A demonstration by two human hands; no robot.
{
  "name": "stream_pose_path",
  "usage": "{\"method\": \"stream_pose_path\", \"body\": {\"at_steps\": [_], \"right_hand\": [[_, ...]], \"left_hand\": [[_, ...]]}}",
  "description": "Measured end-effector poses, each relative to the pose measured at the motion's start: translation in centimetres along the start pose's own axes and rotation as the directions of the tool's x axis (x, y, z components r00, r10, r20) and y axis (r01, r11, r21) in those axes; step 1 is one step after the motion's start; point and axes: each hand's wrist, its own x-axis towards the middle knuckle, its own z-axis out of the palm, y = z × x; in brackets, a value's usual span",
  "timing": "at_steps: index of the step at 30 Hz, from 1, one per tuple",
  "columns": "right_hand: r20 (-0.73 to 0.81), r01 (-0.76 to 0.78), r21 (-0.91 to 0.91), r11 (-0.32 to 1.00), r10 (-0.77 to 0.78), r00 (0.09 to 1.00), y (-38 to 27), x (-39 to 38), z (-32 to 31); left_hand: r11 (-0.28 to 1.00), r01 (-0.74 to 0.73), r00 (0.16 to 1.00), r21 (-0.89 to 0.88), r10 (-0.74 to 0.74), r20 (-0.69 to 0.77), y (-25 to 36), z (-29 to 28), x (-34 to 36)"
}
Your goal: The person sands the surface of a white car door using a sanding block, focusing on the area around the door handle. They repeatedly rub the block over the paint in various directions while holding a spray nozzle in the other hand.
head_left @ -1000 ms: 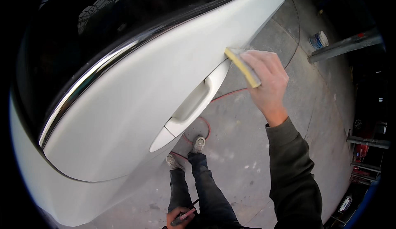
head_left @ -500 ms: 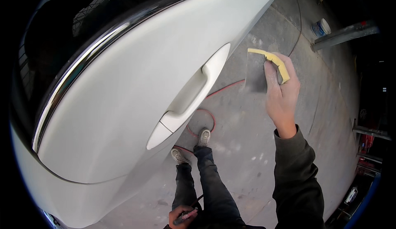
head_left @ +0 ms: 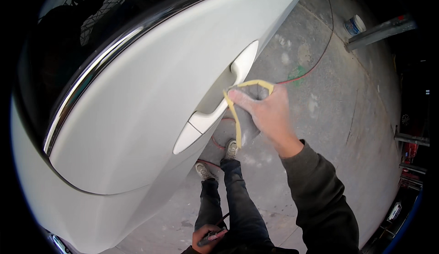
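Pinched in my right hand (head_left: pixel 274 114) is a thin, bent sanding sponge (head_left: pixel 236 123) with yellow foam edges and a grey face. The thumb and the sponge's folded end lie in front of the white door handle (head_left: pixel 210 117) of a white car door (head_left: pixel 132 107); whether they touch it I cannot tell. Pale dust coats the fingers. Low by my legs, my left hand (head_left: pixel 201 241) is closed around a small dark grey and red tool (head_left: pixel 215 235), with a thin dark line, likely a hose, running from it. The tool's kind is unclear.
Chrome trim (head_left: pixel 91 80) edges the dark window above the door. A red hose (head_left: pixel 315 69) crosses the grey floor (head_left: pixel 329 135) and passes near my shoes (head_left: pixel 232 149). At the far right stand a bucket (head_left: pixel 355 25) and a metal beam (head_left: pixel 382 33).
My right hand has come left and down to the handle, and the sanding sponge is turned and folded more sharply. My left hand keeps its hold on the tool; the view has shifted slightly.
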Motion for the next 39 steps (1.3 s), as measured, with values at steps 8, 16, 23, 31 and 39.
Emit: {"method": "stream_pose_path", "body": {"at_steps": [8,16,23,31,39], "right_hand": [[-0.025,-0.01,0.019,1.0,0.01,1.0,-0.4,-2.2,1.9],[0.027,-0.052,0.052,0.997,0.051,0.998,0.1,-4.3,4.3],[0.006,0.15,-0.095,0.984,-0.15,0.989,2.3,-7.0,8.1],[-0.114,-0.051,-0.074,0.996,0.042,0.993,1.2,-2.4,5.4],[-0.174,0.152,-0.256,0.955,-0.2,0.964,3.6,-6.4,9.7]], "left_hand": [[0.992,-0.113,0.992,0.064,0.109,0.067,1.1,-0.5,-0.2],[0.992,-0.114,0.989,0.053,0.109,0.098,0.0,-0.7,0.7],[0.991,-0.132,0.987,0.001,0.131,0.091,-4.8,-1.5,1.7],[0.984,-0.171,0.975,-0.045,0.176,0.135,-6.5,-1.7,2.9],[0.987,-0.146,0.979,-0.068,0.154,0.136,-7.0,-1.5,4.1]]}}
